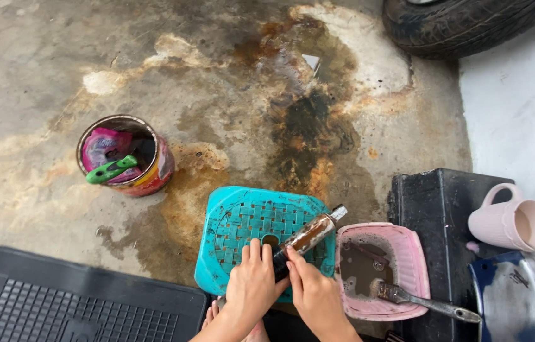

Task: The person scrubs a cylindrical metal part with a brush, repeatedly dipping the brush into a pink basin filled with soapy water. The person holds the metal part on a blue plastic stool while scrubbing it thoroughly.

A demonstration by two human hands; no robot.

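Leftmost, a black rubber mat (71,304) is laid flat on the stained concrete floor (229,95), well apart from the work. Further right, a rusty tin can (127,154) is stood upright on the floor, so that the green-handled tool (110,170) propped inside and the pink packet stuffed behind it are kept off the wet ground. Next, a turquoise plastic stool (248,218) is used as a low work surface. Over its near edge a dirty cylindrical part (308,235) with a metal tip is held slantwise, its tip pointed up and to the right; it appears to be kept there so that grime drips onto the stool rather than the feet below. The left hand (251,285) is clenched around the part's lower, dark end, and the right hand (312,291) is closed on it just beside, apparently to steady it. Just right of the stool, a pink basin (407,250) of murky brown liquid is placed within easy reach, and a worn brush (419,301) is rested across its rim. Beyond, a pale pink jug (514,225) is set on a black box (438,209), and a tyre (457,22) is seen at the top.
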